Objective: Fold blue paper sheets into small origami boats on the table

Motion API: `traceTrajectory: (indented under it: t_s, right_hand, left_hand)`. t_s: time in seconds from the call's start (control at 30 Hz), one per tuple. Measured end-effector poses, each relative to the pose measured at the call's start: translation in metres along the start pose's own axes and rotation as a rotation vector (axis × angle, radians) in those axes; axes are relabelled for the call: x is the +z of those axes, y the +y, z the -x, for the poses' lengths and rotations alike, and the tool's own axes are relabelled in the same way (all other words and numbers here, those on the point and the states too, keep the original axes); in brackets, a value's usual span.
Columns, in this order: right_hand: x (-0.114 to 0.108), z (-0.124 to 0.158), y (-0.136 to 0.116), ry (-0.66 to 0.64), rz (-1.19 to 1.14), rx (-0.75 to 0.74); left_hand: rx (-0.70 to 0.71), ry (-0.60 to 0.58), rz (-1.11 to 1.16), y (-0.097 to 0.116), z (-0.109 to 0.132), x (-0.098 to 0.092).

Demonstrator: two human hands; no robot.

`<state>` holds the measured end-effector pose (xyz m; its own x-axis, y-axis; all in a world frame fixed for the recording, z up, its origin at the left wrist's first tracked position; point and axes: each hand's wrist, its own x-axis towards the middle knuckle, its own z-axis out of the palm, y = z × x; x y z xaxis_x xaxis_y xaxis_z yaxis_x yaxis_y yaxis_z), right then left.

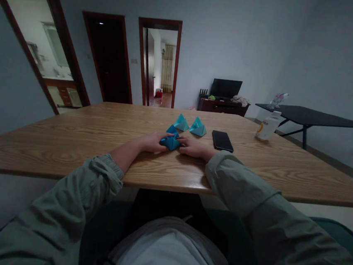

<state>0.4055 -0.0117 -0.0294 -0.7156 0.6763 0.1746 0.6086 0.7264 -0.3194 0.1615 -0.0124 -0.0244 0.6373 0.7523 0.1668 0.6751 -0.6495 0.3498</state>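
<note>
A darker blue folded-paper boat (172, 143) rests on the wooden table in front of me, its point upward. My left hand (154, 142) is closed on its left side, with thumb and fingers on the paper. From the right, my right hand (193, 146) grips the other side with bent fingers. Just behind stand two lighter turquoise paper boats, one (181, 123) straight back and the other (198, 127) slightly to its right. Parts of the darker boat's sides are hidden by my fingers.
A black phone (222, 141) lies right of my right hand. Farther right on the wooden table (79, 139) is a whitish plastic bottle (268, 126). Beyond it stands a black folding table (315, 116). A TV (226, 89) on a dark cabinet is at the back wall.
</note>
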Motion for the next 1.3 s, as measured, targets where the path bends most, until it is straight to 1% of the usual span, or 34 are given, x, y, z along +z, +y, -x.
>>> traceTrajectory:
  t_s: [0.07, 0.17, 0.3, 0.6, 0.83, 0.93, 1.03, 1.17, 1.3]
  right_hand:
    - [-0.001, 0.002, 0.001, 0.021, -0.030, 0.037]
    - [-0.004, 0.005, 0.001, 0.040, -0.067, 0.040]
    - [-0.006, 0.007, -0.002, 0.053, -0.107, 0.030]
    - [-0.008, 0.007, -0.007, 0.052, -0.110, 0.066]
    - [-0.006, 0.006, -0.002, 0.056, -0.087, 0.062]
    - [-0.003, 0.005, 0.002, 0.058, -0.073, 0.052]
    - [-0.001, 0.004, 0.004, 0.059, -0.065, 0.037]
    - [0.000, 0.004, 0.004, 0.075, -0.070, 0.051]
    - [0.001, 0.004, 0.004, 0.097, -0.053, 0.037]
  left_hand:
    - [-0.051, 0.006, 0.030, -0.002, -0.001, 0.000]
    - [-0.088, 0.011, 0.028, -0.003, -0.001, 0.000]
    - [-0.077, 0.026, 0.047, -0.002, 0.000, -0.001]
    - [-0.062, 0.052, 0.102, 0.000, 0.001, -0.002]
    - [-0.036, 0.061, 0.118, -0.013, 0.000, -0.005]
    - [-0.037, 0.047, 0.089, -0.014, 0.001, -0.006]
    - [-0.048, 0.031, 0.074, -0.011, 0.002, -0.008]
    - [-0.080, 0.016, 0.047, -0.006, 0.002, -0.009]
    - [-0.110, 0.007, 0.061, -0.009, 0.001, -0.006]
